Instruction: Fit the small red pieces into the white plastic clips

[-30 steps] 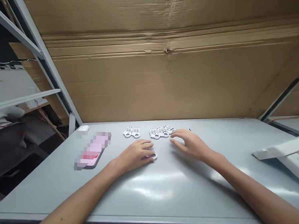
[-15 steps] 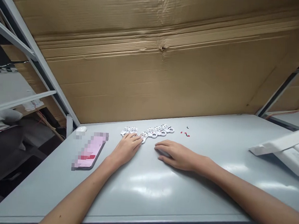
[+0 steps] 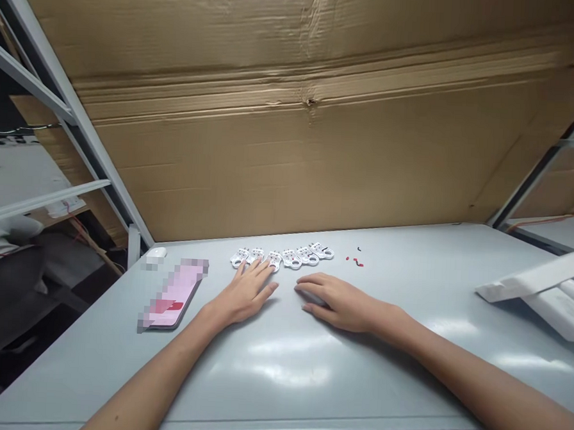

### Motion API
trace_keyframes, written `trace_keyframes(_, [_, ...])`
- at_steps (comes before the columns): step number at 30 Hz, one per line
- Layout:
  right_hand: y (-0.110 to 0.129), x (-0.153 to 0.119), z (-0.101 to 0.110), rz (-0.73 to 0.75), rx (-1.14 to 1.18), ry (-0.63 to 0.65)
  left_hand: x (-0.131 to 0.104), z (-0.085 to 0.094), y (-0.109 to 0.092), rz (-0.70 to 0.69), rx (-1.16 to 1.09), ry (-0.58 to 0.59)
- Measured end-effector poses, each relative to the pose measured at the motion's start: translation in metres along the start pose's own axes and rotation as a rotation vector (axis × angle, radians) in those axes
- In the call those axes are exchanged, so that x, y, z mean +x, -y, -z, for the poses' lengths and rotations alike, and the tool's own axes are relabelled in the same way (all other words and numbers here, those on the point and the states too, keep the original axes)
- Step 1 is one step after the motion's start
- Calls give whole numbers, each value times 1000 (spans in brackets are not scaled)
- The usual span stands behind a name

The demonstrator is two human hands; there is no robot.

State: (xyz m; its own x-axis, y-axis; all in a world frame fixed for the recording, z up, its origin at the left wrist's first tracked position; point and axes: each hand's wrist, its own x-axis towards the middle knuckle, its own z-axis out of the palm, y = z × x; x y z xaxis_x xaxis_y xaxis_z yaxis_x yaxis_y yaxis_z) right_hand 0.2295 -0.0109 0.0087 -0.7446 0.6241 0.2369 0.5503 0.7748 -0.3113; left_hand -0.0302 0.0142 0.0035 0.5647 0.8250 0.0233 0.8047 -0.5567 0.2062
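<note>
Several white plastic pieces with ring-shaped ends (image 3: 292, 259) lie in a row on the grey table (image 3: 379, 374). My left hand (image 3: 245, 294) is palm down with its fingers spread, the fingertips touching the lower edges of the pieces at the left part of the row. To the right, my right hand (image 3: 343, 302) rests on the table, fingers apart and slightly curved, with nothing in it. Small red and black bits (image 3: 358, 262) lie beyond it, right of the row.
A phone with a pink screen (image 3: 179, 293) lies on the left, and a small white object (image 3: 157, 253) sits behind it. Cardboard (image 3: 289, 170) stands along the back edge. At the right is a white angled structure (image 3: 543, 286).
My left hand has spread its fingers and thumb. A white piece under its fingertips has moved up and left into line with the others. My right hand keeps its pose.
</note>
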Motion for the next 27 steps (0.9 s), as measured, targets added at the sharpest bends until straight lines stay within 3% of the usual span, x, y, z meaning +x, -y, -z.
trace_keyframes(10, [-15, 1, -15, -53, -34, -66, 2, -6, 2, 6, 14, -22])
trace_keyframes(15, [-21, 6, -18, -71, -16, 26, 2, -7, 1, 10, 32, -42])
trace_keyframes(23, [-4, 3, -2, 67, -38, -55, -5, 0, -12, -101, 76, -117])
trace_keyframes(27, [5, 2, 3, 114, 43, -65, -9, 3, -23, -187, 72, -78])
